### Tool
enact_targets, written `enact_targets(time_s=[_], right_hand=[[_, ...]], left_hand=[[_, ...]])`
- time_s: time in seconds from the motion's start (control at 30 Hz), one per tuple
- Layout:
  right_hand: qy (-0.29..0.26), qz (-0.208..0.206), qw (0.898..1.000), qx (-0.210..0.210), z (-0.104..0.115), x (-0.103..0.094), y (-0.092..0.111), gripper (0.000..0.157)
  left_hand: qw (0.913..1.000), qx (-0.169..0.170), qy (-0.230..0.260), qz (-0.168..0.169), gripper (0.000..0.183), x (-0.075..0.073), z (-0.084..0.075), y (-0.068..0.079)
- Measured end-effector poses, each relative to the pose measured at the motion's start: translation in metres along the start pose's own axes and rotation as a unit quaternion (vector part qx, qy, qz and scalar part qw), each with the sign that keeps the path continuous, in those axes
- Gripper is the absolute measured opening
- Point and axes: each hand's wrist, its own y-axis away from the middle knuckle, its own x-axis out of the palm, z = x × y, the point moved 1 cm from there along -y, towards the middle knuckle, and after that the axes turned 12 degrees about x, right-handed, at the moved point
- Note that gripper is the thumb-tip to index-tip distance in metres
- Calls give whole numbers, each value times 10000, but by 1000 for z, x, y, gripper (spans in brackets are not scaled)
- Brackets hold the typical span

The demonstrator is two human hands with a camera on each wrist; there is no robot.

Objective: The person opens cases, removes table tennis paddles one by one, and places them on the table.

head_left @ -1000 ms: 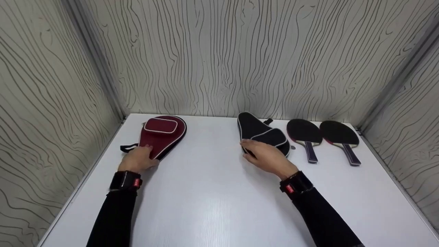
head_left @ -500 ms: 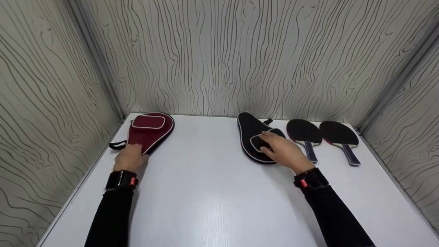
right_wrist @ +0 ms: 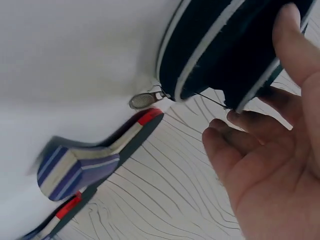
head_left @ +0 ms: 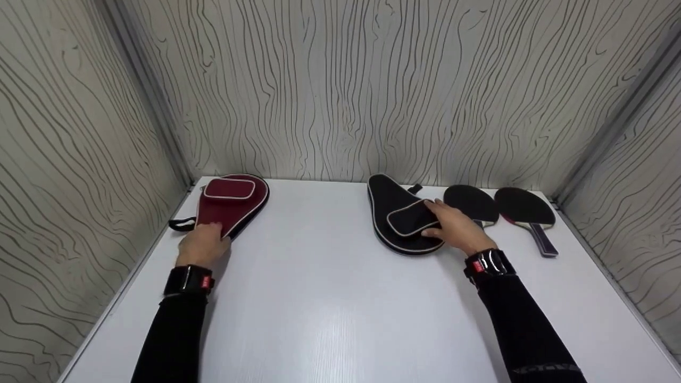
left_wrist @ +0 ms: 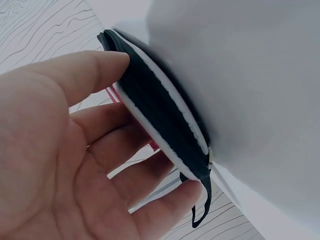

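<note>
At the table's left back lies a red table tennis bat case with white piping, a pocket and a black strap loop. My left hand grips its narrow end; the left wrist view shows the thumb against the zipped edge and fingers across the other side. Right of centre rests a black bat case, its narrow end pointing back. My right hand touches its right side by the pocket, fingers loosely bent and spread. A zip pull hangs beside it in the right wrist view.
Two table tennis bats lie to the right: the nearer bat, its handle partly hidden by my right hand, and the outer bat. Wood-patterned walls enclose the white table at the back and sides.
My left hand has shifted the red case left and back, then stayed still. The right hand has slid rightward over the black case, whose wide end now sits turned, with its pocket more exposed.
</note>
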Motion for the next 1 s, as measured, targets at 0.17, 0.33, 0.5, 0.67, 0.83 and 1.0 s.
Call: enact_targets(time_s=[0.17, 0.33, 0.5, 0.67, 0.83, 1.0], right_hand=[[93, -290, 9991, -284, -3, 2, -3, 72], [176, -413, 9984, -345, -3, 5, -4, 67], [-32, -395, 9986, -341, 0, 8, -2, 66], [23, -381, 9984, -418, 8, 11, 0, 65], [-1, -364, 9975, -601, 16, 15, 0, 65], [-13, -332, 9972, -670, 25, 19, -1, 64]], left_hand=[[9998, 70, 203, 25, 45, -2, -5, -1], [9996, 128, 232, 53, 55, -3, -10, -2], [9997, 133, 217, 20, 58, -3, -17, -5], [9995, 191, 248, 63, 59, -2, -28, -10], [9988, 425, 253, -65, 58, -4, -46, -13], [9968, 737, 90, -309, 56, -2, -67, -17]])
